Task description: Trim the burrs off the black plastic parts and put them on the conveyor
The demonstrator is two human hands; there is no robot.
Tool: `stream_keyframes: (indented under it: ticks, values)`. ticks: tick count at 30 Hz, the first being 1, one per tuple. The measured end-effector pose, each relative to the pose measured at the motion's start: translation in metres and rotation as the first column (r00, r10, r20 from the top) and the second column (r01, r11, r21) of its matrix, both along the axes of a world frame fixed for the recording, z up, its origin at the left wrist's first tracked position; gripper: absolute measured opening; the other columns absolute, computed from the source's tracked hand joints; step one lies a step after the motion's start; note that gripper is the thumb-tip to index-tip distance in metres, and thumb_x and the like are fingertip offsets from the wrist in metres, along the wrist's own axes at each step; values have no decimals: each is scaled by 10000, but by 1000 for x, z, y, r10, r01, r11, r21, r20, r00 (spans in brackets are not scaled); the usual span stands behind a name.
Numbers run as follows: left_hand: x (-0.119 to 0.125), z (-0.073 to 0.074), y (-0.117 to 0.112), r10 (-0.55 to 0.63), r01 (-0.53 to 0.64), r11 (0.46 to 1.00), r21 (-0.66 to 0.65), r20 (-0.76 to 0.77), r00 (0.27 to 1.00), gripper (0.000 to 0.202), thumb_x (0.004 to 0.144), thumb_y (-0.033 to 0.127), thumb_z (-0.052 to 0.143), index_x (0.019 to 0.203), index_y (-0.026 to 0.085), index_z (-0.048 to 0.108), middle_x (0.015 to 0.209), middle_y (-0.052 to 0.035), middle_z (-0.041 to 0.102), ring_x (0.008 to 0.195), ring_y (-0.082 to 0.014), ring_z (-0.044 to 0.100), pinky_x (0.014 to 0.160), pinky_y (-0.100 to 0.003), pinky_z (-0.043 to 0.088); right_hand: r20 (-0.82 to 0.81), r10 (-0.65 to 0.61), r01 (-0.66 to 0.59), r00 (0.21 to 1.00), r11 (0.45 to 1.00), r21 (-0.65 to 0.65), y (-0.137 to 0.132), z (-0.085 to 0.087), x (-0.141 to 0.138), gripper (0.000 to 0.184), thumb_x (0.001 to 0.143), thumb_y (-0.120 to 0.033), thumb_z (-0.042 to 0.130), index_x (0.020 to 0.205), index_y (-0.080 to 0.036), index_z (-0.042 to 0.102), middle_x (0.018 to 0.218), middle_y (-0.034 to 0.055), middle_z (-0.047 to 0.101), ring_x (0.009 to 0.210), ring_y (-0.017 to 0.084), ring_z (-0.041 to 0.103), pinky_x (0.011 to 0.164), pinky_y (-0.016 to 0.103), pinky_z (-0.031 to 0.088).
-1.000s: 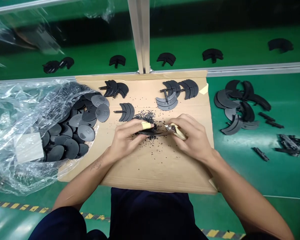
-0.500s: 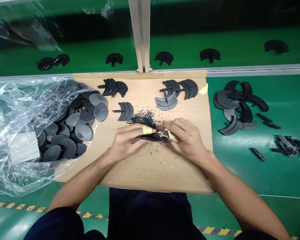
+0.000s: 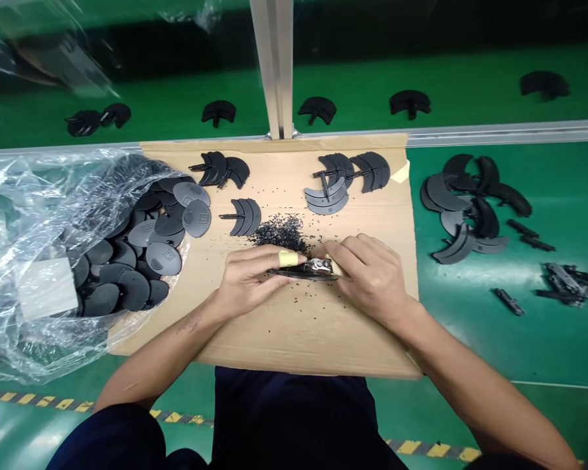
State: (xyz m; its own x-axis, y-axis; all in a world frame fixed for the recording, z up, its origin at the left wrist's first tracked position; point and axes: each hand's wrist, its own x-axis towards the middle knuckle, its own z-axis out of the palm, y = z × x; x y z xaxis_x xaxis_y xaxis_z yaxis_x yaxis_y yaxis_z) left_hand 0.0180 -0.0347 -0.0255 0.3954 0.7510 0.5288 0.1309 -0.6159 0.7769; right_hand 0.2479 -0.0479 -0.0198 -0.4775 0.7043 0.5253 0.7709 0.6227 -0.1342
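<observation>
My left hand (image 3: 249, 277), with yellow tape round its forefinger, pinches a flat black plastic part (image 3: 294, 273) edge-on over a cardboard sheet (image 3: 304, 326). My right hand (image 3: 370, 274) is closed on a small cutting tool (image 3: 323, 266) with cream handles, its metal jaws against the part's right end. A heap of black plastic crumbs (image 3: 280, 230) lies just beyond both hands.
A clear plastic bag (image 3: 34, 254) of black oval discs (image 3: 147, 254) lies open at the left. Fan-shaped black parts (image 3: 345, 177) sit at the cardboard's far side, and more lie on the green table at the right (image 3: 470, 202). Black pieces ride the conveyor (image 3: 411, 103) behind a metal rail.
My right hand has slid the cutter left, closer to my left hand, so its jaws now meet the black part. The pieces on the far conveyor have drifted left.
</observation>
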Motion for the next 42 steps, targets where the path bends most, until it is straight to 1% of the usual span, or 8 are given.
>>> stream_keyframes:
  ticks: [8,13,17,21,25,28,36,42]
  values:
    - [-1,8,1,-8,7,1000,-26,-54,998,256,897,196,748,1151,169,737,982,-67,747,874,-131,693,754,-244,585,-69,-21,16,997,997,-78,-2,-5,1,237,931,-56,456,941,-161,669,712,16,612,656,144,498,593,290,388]
    - [-3,12,3,-88,92,996,16,-155,984,322,906,134,697,1225,176,700,985,-60,685,859,-126,638,718,-242,537,52,-80,83,995,995,-50,2,-2,0,231,922,-72,484,1018,-177,666,739,33,601,712,180,458,627,324,332]
    - [-1,10,3,2,-3,1000,-6,-202,979,223,936,195,680,1153,154,710,903,-43,652,803,-128,600,676,-242,499,66,-76,81,995,993,-84,3,-4,3,220,932,-102,503,1073,-165,660,776,47,614,734,195,463,633,336,322]
    - [-2,9,5,120,-130,991,-38,-194,974,96,941,224,679,986,145,711,810,-13,607,723,-110,554,626,-226,460,-197,-98,38,976,956,-292,5,-3,6,238,914,-114,523,1101,-179,654,878,63,646,796,209,553,682,341,417]
    - [0,9,4,90,-104,993,-60,-205,975,173,941,235,690,1100,172,716,881,-28,665,779,-119,601,672,-232,494,-536,-92,-190,839,874,-447,6,6,1,181,911,-203,646,1092,-221,655,978,56,676,869,204,647,734,338,522]
    - [3,7,3,33,-45,997,-67,-169,985,203,929,294,719,1098,181,727,918,-45,693,814,-131,624,703,-248,510,-613,1,-306,790,867,-394,2,7,-4,105,916,-215,666,1019,-226,646,958,59,694,856,199,672,726,340,556]
    - [-1,4,8,-47,46,991,-123,-8,999,660,852,732,589,1206,188,708,855,-46,677,784,-150,603,726,-292,528,-388,195,-243,901,967,-78,-2,-2,0,193,890,-112,586,1058,-204,604,963,93,731,811,210,681,691,355,531]
    - [-2,6,8,25,-32,992,-124,-58,998,314,985,465,614,1063,192,749,835,-45,696,778,-142,616,719,-282,516,-348,200,-216,916,976,-8,0,1,0,195,889,-68,543,1025,-197,595,927,94,732,783,195,666,664,333,514]
